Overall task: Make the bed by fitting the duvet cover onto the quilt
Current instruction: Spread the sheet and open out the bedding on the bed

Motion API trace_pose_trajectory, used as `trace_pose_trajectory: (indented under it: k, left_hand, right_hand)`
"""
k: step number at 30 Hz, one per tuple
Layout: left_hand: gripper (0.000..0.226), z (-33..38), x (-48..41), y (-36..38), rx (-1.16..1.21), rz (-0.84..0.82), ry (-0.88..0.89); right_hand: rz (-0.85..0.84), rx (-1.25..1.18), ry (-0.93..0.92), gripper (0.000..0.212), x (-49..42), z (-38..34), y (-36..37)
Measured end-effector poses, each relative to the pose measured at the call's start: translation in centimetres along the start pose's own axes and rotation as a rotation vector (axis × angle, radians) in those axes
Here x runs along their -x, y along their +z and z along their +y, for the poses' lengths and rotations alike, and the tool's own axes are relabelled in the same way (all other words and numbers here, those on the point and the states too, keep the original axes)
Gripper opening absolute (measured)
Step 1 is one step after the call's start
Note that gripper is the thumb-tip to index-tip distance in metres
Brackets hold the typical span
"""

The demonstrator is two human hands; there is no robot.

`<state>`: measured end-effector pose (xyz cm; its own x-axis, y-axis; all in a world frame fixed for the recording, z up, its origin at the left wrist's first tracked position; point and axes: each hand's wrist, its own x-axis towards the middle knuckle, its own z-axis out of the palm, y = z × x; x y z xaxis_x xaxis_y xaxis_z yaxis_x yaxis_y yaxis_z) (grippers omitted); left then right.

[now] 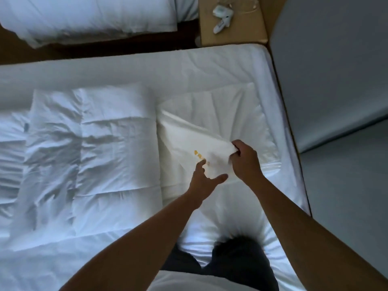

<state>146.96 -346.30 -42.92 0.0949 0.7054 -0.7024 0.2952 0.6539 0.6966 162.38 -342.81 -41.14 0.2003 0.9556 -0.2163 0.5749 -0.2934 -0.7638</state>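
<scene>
A person kneels on a white-sheeted mattress [210,66], dark-trousered knees [237,255] pressing into its near edge, both bare forearms reaching forward over the bed; the right hand [244,159] has its fingers curled tight around a bunched corner of a folded, cream-white duvet cover [189,141], lifting that corner off the stack so the fabric rises in a taut sloping sheet; small yellow markings [199,155] show on the lifted layer just beside the hand; the left hand [204,178] is spread loosely, thumb out to the right and forefinger pointing up toward the yellow markings, its fingertips at or just touching the cloth but gripping nothing; whether the palm rests on the cover cannot be told. The folded cover lies toward the right edge of the mattress, near its far right corner; touching its left side sits a thick, white, folded quilt [92,156] with stitched channels and deep creases, spreading toward the left edge of the bed. Beyond the far edge, a tan wooden bedside table [233,32] carries a white handset-like object [220,15]; a second bed with white bedding [88,15] stands at the upper left; a grey padded headboard [327,66] runs along the mattress's right edge.
</scene>
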Motion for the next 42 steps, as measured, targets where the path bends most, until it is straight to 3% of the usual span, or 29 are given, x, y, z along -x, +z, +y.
trace_pose_trajectory:
  k: [2, 5, 7, 11, 14, 19, 23, 28, 33, 37, 40, 41, 42]
  left_hand:
    - [0.119, 1.3, 0.0, 0.8, 0.087, -0.038, -0.002]
    - [0.12, 4.0, 0.3, 2.2, -0.198, 0.048, 0.18]
    - [0.1, 6.0, 1.1, 3.1, -0.41, 0.189, 0.374]
    - [0.048, 10.0, 2.7, 3.0, -0.247, 0.475, 0.537]
    - [0.028, 11.9, 3.1, 0.6, -0.215, 0.57, 0.611]
    - [0.016, 13.0, 2.5, -6.2, -0.22, 0.5, 0.603]
    - [0.019, 15.0, 2.2, -10.2, -0.227, 0.288, 0.606]
    - [0.012, 18.0, 3.2, -11.4, -0.111, 0.225, 0.676]
    - [0.041, 20.0, 3.7, -11.7, -0.228, 0.276, 0.746]
    - [0.036, 21.2, 4.1, -11.5, -0.368, 0.318, 0.823]
    - [0.016, 21.9, 4.8, -10.4, -0.45, 0.271, 0.927]
    - [0.012, 22.0, 4.9, -9.9, -0.467, 0.261, 0.954]
    - [0.01, 22.0, 5.0, -9.5, -0.472, 0.258, 0.97]
  right_hand:
    - [0.001, 0.001, -0.009, 0.023, 0.3, -1.3, -1.9]
    - [0.035, 0.045, -0.051, 0.017, 0.6, -3.7, -4.1]
    - [0.056, 0.104, -0.107, 0.02, 0.7, -5.5, -5.3]
    - [0.086, 0.204, -0.142, 0.028, 0.8, -9.4, -7.5]
    - [0.163, 0.178, -0.105, 0.043, 0.3, -11.8, -9.4]
    - [0.246, -0.035, -0.094, 0.058, -0.5, -13.5, -12.6]
    - [0.245, -0.123, -0.01, 0.055, -1.4, -12.8, -14.3]
    - [0.158, -0.154, 0.087, 0.036, -2.1, -10.4, -14.5]
    - [0.069, -0.08, 0.145, 0.043, -2.8, -9.6, -15.8]
    - [0.082, 0.222, -0.005, 0.027, -2.3, -11.5, -15.9]
    - [-0.066, 0.243, -0.203, 0.068, -1.5, -14.9, -13.5]
    - [-0.116, 0.244, -0.242, 0.065, -1.6, -15.8, -12.5]
    - [-0.136, 0.239, -0.262, 0.045, -1.7, -16.6, -11.6]
